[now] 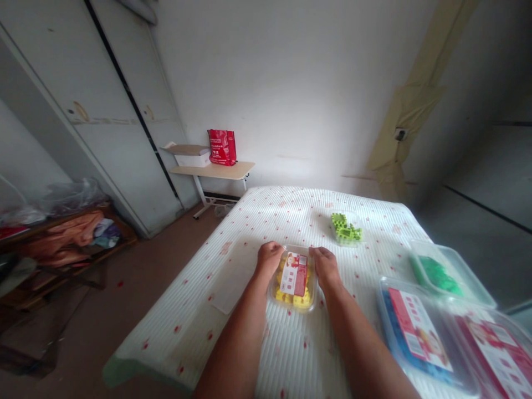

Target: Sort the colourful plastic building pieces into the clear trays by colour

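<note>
Forearms stretch forward, left hand (269,257) and right hand (326,266) curled inward.

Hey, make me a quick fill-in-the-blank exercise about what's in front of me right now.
1. The small clear plastic box between the left hand and right hand contains ___ blocks.
2. The loose pile of bright green blocks lies on the white dotted cloth beyond the ___ hand.
3. The glossy bag on the light wooden side table is ___.
Missing words: yellow; right; red.

Red-and-white label (293,273) on box (306,301), white print on red bag (221,147), none legible
</note>
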A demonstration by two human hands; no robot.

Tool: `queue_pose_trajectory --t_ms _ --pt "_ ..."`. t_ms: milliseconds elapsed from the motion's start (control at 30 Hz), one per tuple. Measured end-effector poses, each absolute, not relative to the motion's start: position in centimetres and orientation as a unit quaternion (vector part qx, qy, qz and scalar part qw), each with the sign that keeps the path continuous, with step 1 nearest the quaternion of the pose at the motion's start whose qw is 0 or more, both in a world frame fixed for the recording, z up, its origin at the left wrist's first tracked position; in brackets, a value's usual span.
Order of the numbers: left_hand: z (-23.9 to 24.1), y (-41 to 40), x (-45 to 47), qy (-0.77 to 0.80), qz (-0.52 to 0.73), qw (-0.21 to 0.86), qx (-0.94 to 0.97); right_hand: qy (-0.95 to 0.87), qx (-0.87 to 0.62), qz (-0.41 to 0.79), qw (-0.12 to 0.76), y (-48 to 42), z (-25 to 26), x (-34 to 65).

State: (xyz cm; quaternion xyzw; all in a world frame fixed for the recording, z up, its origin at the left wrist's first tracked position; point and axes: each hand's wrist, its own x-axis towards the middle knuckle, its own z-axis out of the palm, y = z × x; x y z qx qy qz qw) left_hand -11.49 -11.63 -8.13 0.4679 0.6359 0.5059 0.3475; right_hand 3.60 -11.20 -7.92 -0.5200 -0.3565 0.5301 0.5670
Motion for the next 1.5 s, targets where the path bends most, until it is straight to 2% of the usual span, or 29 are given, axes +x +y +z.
queue_pose_trajectory --t_ms 333,567,700,900,1167,1500 --pt "-7.5 -11.6 -11.7 0.687 0.413 0.296 0.520 -0.381 -0.547 0.495 0.557 -11.4 -8.1 3.7" --pt "-4.9 -15.6 -13.1 0.706 0.338 0.265 0.563 -0.433 -0.579 0.493 0.484 -15.0 -6.2 4.7" --pt "-5.0 -19.7 -13.4 0.707 0.298 0.253 0.589 -0.449 -0.579 0.518 0.442 -18.3 -5.9 5.2" --pt "-7.3 -22.1 -12.9 0.698 0.380 0.303 0.526 -0.449 -0.546 0.548 0.447 -20.3 -6.2 5.5" --pt "-9.0 -22.1 -12.5 0.676 0.443 0.317 0.496 -0.447 -0.506 0.569 0.469 -19.9 -7.1 5.4" --pt "-8.4 -22.5 -12.1 0.680 0.463 0.370 0.431 -0.487 -0.534 0.509 0.468 -19.7 -7.2 5.1"
